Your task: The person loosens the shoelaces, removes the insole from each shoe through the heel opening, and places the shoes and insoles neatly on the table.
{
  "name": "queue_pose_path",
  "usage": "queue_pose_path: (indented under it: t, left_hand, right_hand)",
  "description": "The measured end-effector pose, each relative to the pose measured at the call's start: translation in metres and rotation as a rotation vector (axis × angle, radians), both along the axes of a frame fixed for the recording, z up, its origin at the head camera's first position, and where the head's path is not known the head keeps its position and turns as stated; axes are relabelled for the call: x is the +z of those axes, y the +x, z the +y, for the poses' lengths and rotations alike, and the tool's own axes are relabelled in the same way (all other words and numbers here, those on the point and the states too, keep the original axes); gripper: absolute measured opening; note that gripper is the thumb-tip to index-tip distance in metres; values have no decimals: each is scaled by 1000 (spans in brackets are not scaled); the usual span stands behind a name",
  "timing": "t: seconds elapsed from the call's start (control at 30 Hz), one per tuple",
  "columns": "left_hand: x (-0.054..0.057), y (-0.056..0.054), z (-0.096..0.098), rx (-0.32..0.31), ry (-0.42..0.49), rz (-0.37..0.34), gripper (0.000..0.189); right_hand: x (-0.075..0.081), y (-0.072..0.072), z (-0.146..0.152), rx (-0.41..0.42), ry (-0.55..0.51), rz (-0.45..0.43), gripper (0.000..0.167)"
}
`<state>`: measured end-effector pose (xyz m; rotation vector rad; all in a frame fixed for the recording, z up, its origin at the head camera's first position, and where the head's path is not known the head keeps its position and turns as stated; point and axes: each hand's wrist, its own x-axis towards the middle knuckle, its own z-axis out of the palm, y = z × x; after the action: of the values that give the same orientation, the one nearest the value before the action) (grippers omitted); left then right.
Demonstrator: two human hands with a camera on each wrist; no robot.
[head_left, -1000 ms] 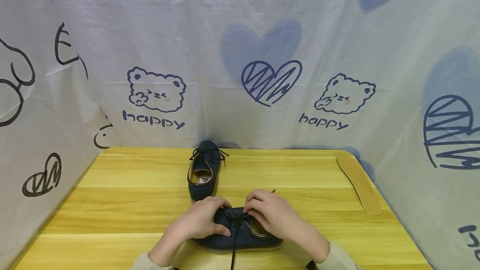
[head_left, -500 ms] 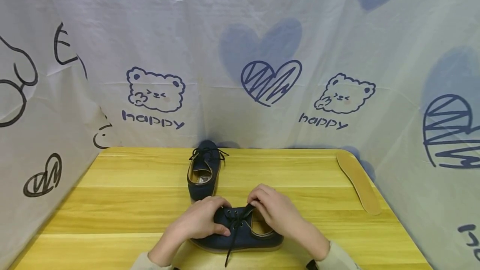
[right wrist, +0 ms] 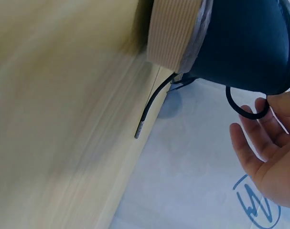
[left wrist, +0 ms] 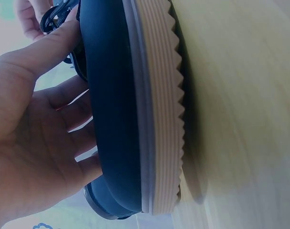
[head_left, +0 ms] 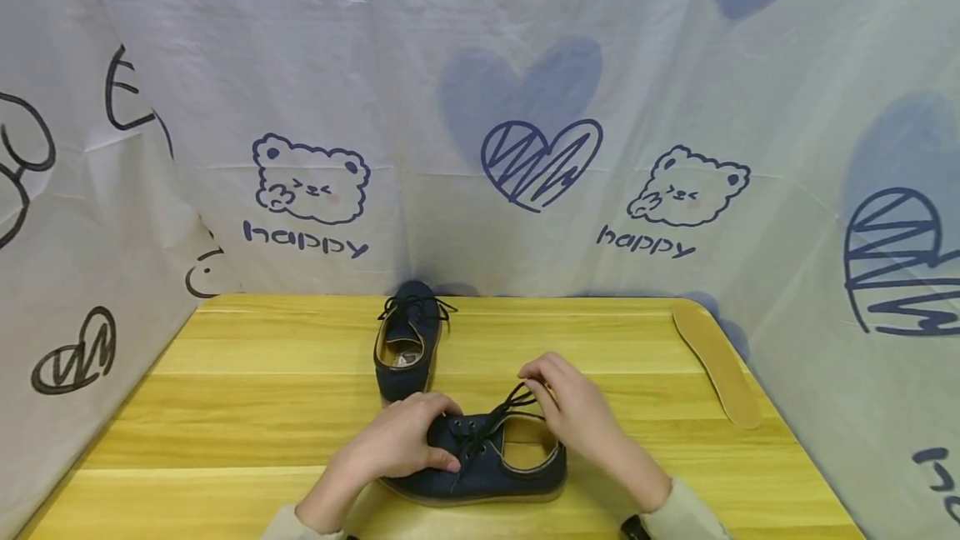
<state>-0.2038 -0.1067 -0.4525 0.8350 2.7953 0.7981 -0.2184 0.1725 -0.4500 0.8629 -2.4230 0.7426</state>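
Near shoe (head_left: 487, 477) crosswise, toe (head_left: 412, 488) L; LH (head_left: 405, 437) grips it; RH (head_left: 576, 405) pinches lace (head_left: 490, 425)

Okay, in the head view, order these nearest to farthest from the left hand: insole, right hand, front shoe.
1. Front shoe: gripped by the left hand.
2. Right hand: to the right, holding the lace.
3. Insole: far right, beyond the right hand.
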Motion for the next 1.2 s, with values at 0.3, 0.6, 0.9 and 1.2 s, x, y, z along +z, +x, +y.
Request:
queue_pose_path:
  t: [0.3, 0.6, 0.9, 1.2]
  left_hand:
    - [-1, 0, 0, -2, -2, -23, 56]
    - [0, 0, 1, -1, -9, -23, 56]
    - [1, -1, 1, -6, -10, -11, 55]
    - [2, -1, -1, -5, -3, -39, 54]
  right_hand:
    - [0, 4, 6, -70, 50, -205, 15]
    - [5, 3, 2, 57, -21, -199, 19]
    - [6, 7, -9, 297, -1, -66, 13]
    - [2, 7, -11, 344, 62, -25, 18]
